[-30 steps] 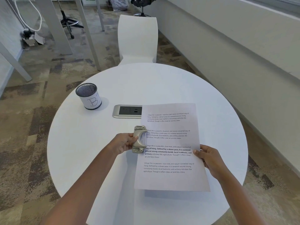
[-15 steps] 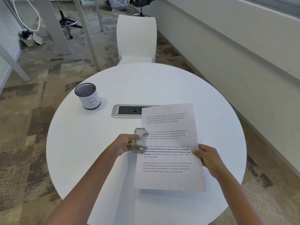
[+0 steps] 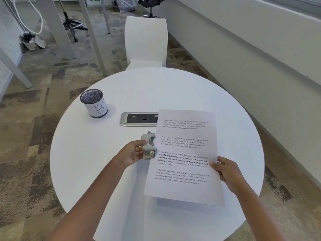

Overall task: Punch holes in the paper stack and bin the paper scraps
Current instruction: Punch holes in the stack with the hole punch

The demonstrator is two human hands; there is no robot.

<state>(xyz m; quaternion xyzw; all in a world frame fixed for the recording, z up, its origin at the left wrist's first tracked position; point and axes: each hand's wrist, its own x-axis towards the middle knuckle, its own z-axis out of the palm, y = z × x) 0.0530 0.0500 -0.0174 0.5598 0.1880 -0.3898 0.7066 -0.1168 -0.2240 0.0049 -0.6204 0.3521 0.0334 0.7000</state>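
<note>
- Paper stack (image 3: 184, 157) is pinched by the right hand (image 3: 225, 173) above the surface (image 3: 104, 162).
- Left hand (image 3: 132, 153) clasps the hole punch (image 3: 148, 146) at the stack's left edge.
- Seat that edge fully, then squeeze.

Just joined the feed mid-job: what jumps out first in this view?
The printed paper stack held above the near right of the round white table, its right edge pinched by the right hand. The left hand holds a grey hole punch at the sheet's left edge. A mesh cup marked B stands far left.
</note>
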